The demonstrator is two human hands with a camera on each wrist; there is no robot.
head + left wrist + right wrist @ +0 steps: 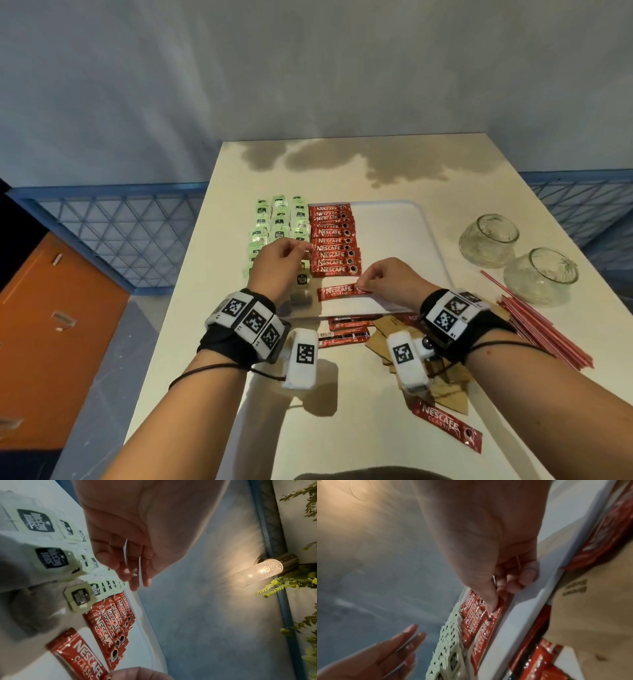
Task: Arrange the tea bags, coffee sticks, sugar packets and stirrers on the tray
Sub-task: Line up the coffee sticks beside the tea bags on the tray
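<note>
Coffee sticks (334,240) fill a red column on the left-centre part of the tray (424,233), just right of the green tea bags (279,222), and one loose stick (337,293) lies below that column in the middle of the head view. Your biggest risk is the column itself: if you slide the loose stick up too hard, it can push the overlapped sticks crooked or ride over the lowest one. A smaller risk sits at the tea bags, where your left hand (279,263) hovers; a careless brush there would knock the light bags out of their rows. The sticks, brown sugar packets (397,329) and red stirrers (541,329) waiting off the tray at lower right could also get dragged by your wrist.

Your right hand (387,282) has its fingers curled, thumb and forefinger pinching the right end of the loose stick against the tray. Your left hand is loosely curled, fingers relaxed and slightly apart; the wrist view shows a thin pale edge between them, and I cannot tell whether it grips anything.
</note>
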